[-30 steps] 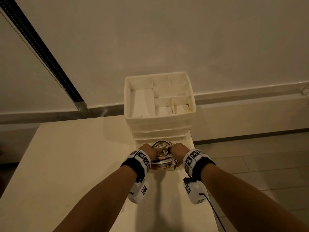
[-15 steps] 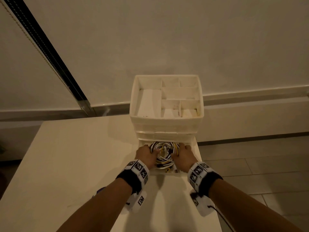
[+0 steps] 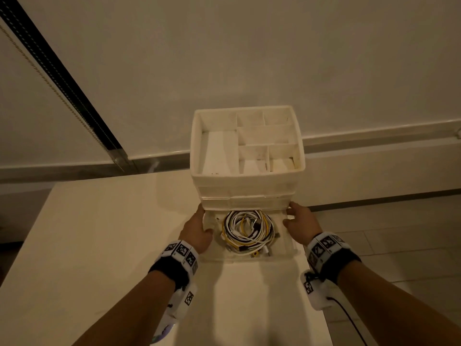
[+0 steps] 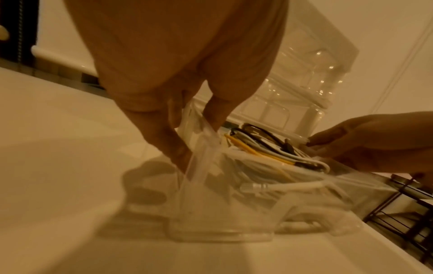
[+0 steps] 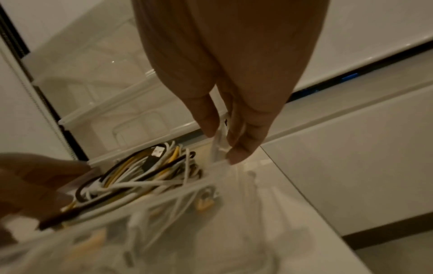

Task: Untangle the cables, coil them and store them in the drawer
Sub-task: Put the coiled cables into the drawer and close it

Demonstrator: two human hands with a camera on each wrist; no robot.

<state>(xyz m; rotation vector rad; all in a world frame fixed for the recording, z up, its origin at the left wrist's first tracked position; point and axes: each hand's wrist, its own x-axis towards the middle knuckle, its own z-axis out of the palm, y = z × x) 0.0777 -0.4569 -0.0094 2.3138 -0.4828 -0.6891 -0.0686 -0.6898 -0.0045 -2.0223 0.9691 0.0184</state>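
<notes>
A coil of white, black and yellow cables (image 3: 247, 229) lies loose inside the clear pulled-out bottom drawer (image 3: 249, 258) of a white organizer (image 3: 247, 193). My left hand (image 3: 203, 222) grips the drawer's left wall; in the left wrist view its fingers (image 4: 171, 140) and thumb pinch that clear wall (image 4: 199, 148) beside the cables (image 4: 269, 153). My right hand (image 3: 293, 216) holds the right wall, with the thumb inside and the fingers (image 5: 246, 146) outside the plastic (image 5: 219, 146). Neither hand touches the cables (image 5: 145, 172).
The organizer stands at the back right of a pale table (image 3: 99, 245), against the wall. Its top is an open tray with several compartments (image 3: 217, 156). The table's right edge (image 3: 314, 290) runs just past the drawer, with tiled floor (image 3: 399, 233) beyond it.
Both hands lowered the coil into the drawer, let go of it and moved apart to the drawer's side walls. The coil now lies in the drawer.
</notes>
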